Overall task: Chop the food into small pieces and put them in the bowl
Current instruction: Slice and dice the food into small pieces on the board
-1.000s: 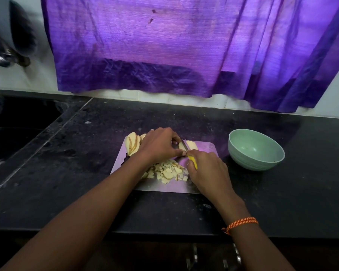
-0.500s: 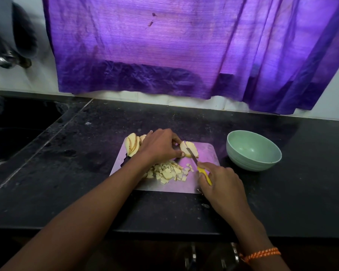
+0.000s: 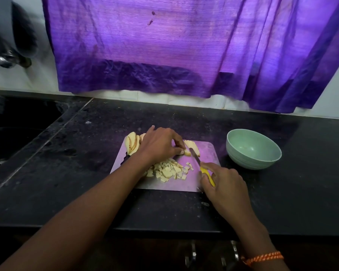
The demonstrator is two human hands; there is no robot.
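Mid-chop on the cutting board (image 3: 207, 151). Left hand (image 3: 160, 144) curled over a few pale slices (image 3: 192, 148), fingers (image 3: 179, 142) pinching them down at the near end, just beside the blade. Right hand (image 3: 223, 182) wrapped round the yellow handle of the knife (image 3: 203, 169), blade angled up toward the left fingertips and resting against the held slices. Below the left fingers, a heap of small chopped pieces (image 3: 168, 170); behind the left wrist, a further stack of uncut slices (image 3: 133, 142). Well to the right of the knife hand, on the dark surface (image 3: 282, 192), the green bowl (image 3: 253, 148), seemingly still empty.

Likely handling: slices light, thin and fairly firm, possibly moist, so prone to sliding under the blade. Best pinned flat with fingertips tucked back from the edge. Cubes too small and loose to pick up singly; better scooped between cupped fingers or pushed off the tilted board into the bowl. Roughly halfway through, judging by what lies uncut.
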